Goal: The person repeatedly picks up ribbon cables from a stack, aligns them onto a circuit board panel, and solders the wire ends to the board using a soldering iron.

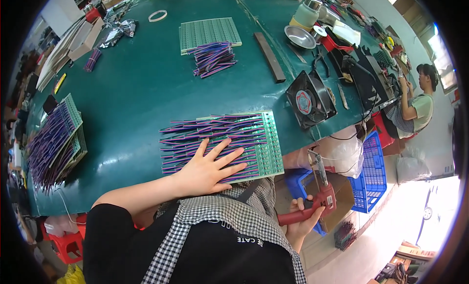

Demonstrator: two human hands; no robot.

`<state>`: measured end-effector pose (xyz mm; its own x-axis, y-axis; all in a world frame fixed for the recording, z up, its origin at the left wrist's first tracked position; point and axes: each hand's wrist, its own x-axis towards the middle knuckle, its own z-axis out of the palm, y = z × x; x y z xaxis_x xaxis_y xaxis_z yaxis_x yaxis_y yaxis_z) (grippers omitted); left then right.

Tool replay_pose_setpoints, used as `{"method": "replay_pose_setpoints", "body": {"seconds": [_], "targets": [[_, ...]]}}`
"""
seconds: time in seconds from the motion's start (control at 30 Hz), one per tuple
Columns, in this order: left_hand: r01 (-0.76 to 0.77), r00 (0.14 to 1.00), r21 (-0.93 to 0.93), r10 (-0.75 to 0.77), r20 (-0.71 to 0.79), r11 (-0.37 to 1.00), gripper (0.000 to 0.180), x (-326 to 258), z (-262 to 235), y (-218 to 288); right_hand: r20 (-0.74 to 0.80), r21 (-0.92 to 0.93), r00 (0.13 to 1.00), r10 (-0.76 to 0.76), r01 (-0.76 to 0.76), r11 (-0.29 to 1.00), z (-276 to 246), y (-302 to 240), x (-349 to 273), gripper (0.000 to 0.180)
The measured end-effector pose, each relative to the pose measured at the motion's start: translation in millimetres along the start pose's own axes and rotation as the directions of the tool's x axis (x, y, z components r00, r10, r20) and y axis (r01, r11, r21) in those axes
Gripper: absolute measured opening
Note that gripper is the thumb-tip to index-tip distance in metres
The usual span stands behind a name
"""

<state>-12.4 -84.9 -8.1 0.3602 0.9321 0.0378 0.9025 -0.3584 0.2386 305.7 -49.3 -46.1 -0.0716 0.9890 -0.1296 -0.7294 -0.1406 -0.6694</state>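
My left hand [207, 170] lies flat with its fingers spread, pressing on rows of thin purple, red and black wires [210, 128]. These wires lie across a green circuit board panel [271, 149] at the table's near edge; its right strip of small boards is uncovered. Off the table to the right, my right hand [304, 224] is closed round the handle of a red soldering gun [327, 197], whose metal front end points up and away. Farther back, a loose bundle of similar wires [212, 59] rests against a pale green panel [210, 32].
A stack of wired panels [56, 142] stands at the left. A black fan [310, 99], pliers [320, 63], a metal bowl [299, 37] and a dark bar [269, 57] lie to the right. Blue crates [369, 171] stand below. Another person [415, 100] sits at far right.
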Motion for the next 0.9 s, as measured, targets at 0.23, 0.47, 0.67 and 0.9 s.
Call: {"method": "replay_pose_setpoints", "body": {"seconds": [0.23,0.47,0.67,0.9], "targets": [[0.029,0.999,0.032,-0.029,0.022,0.999,0.062,-25.1,0.5,-8.5,-0.008,-0.016,1.0,0.016,-0.016,1.0,-9.5,2.5,0.1,0.052],[0.071,0.997,0.051,-0.069,-0.039,0.996,0.056,4.3,-4.0,-27.8,0.011,-0.001,0.999,0.039,-0.039,0.999,5.7,7.6,11.7,0.049],[0.132,0.99,0.033,-0.129,-0.06,0.991,0.058,38.9,-8.4,-50.6,0.04,-0.022,0.995,0.096,-0.096,0.995,1.3,3.9,22.2,0.049],[0.152,0.914,-0.142,-0.194,-0.356,0.978,0.027,66.8,-69.7,-71.9,0.077,-0.109,0.992,0.101,-0.092,0.99,7.9,1.4,37.0,0.051]]}}
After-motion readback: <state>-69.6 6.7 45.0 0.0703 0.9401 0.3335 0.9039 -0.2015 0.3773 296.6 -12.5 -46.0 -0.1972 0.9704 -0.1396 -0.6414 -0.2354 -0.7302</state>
